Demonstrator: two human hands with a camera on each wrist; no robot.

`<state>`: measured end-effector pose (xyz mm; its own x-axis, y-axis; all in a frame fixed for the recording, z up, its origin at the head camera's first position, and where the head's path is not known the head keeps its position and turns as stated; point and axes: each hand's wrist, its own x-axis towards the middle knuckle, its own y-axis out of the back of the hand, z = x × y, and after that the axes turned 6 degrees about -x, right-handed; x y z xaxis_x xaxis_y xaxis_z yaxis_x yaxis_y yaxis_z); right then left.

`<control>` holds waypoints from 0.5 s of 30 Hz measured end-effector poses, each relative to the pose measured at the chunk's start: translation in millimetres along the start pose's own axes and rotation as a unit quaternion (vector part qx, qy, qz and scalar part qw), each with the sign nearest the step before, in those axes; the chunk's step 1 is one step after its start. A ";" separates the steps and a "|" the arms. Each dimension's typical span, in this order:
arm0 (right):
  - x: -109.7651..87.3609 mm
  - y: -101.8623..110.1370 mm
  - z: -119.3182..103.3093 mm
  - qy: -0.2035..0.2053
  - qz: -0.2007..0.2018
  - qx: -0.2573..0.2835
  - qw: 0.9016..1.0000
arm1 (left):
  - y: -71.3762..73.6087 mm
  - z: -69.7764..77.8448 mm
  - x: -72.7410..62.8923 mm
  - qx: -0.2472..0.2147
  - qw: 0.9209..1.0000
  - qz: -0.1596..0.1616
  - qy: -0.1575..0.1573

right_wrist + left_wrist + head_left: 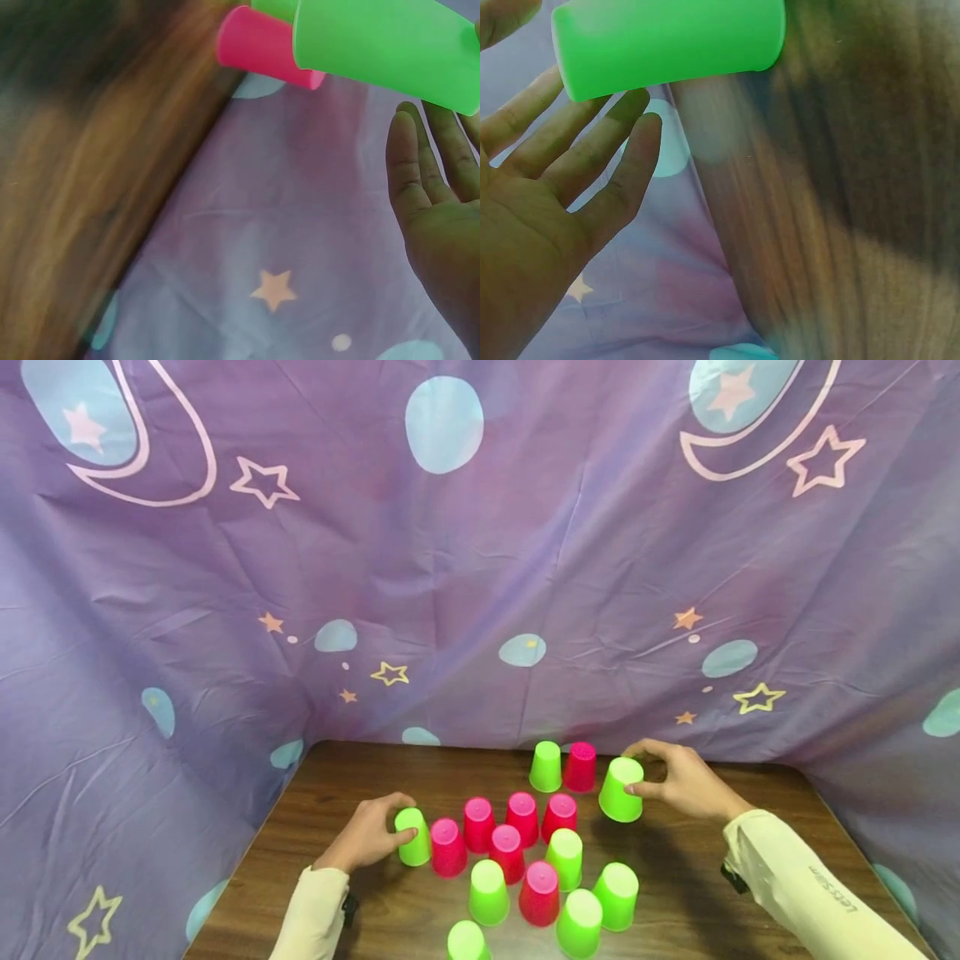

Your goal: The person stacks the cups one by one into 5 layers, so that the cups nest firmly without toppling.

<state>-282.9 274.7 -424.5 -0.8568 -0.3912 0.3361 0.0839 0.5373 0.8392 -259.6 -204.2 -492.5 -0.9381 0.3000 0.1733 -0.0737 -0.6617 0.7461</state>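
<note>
Thumb in front and fingers behind, my left hand (pixel 367 833) grips an upside-down green cup (pixel 413 838) at the left end of the cups. In the left wrist view that green cup (pixel 671 45) spans the top, its far side against the fingers. My right hand (pixel 686 781) pinches another upside-down green cup (pixel 622 792) near its closed end, at the back right. The right wrist view shows this cup (pixel 386 49) overlapping a pink cup (pixel 262 43). Beside the left cup stands a pink cup (pixel 448 850).
Several pink and green cups stand upside down across the middle of the wooden table (pixel 300 852), including a green cup (pixel 547 768) and a pink cup (pixel 581 768) at the back. A purple patterned cloth (pixel 465 568) hangs behind and beside the table.
</note>
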 end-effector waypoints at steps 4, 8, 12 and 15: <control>15.0 -4.2 -2.9 -0.001 -0.007 0.017 1.000 | -3.7 -2.9 -2.8 -0.006 1.000 0.012 0.013; 22.8 -12.1 -4.9 -0.010 -0.012 0.041 0.999 | -7.3 -3.9 -5.5 -0.021 0.999 0.024 0.033; 31.9 -17.9 -11.3 -0.019 -0.013 0.056 0.998 | -9.6 -6.2 -7.3 -0.028 0.998 0.033 0.042; 37.5 -20.9 -15.5 -0.023 -0.013 0.062 0.998 | -12.0 -6.3 -7.8 -0.031 0.998 0.037 0.037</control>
<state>-308.8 237.3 -422.8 -0.8807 -0.3732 0.2916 -0.0004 0.6163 0.7875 -253.6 -203.0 -506.8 -0.9640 0.1989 0.1766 -0.0224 -0.7225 0.6911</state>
